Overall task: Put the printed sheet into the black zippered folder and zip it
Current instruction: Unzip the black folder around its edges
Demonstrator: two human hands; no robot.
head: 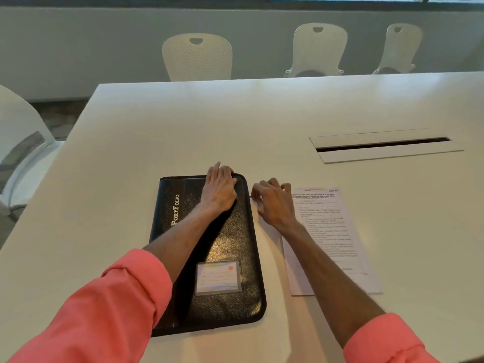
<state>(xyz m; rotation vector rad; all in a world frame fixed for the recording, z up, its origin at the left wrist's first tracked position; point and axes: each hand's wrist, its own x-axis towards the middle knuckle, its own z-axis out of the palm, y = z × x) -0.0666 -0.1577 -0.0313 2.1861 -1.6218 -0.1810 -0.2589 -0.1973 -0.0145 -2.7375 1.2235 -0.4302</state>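
A black zippered folder [230, 255] marked "PortFolio" lies flat and closed on the white table [183, 127], with a clear card pocket on its near half. My left hand [220, 189] rests palm-down on the folder's far right corner, fingers curled over the edge. My right hand [275, 203] is just right of that corner, thumb and forefinger pinched on the small zipper pull at the folder's right edge. The printed sheet [337, 244] lies flat on the table to the right of the folder, partly under my right forearm.
A cable slot with a white cover [385, 146] is set into the table at the far right. Three white chairs [197, 57] stand beyond the far edge, and another chair [21, 153] is at the left side.
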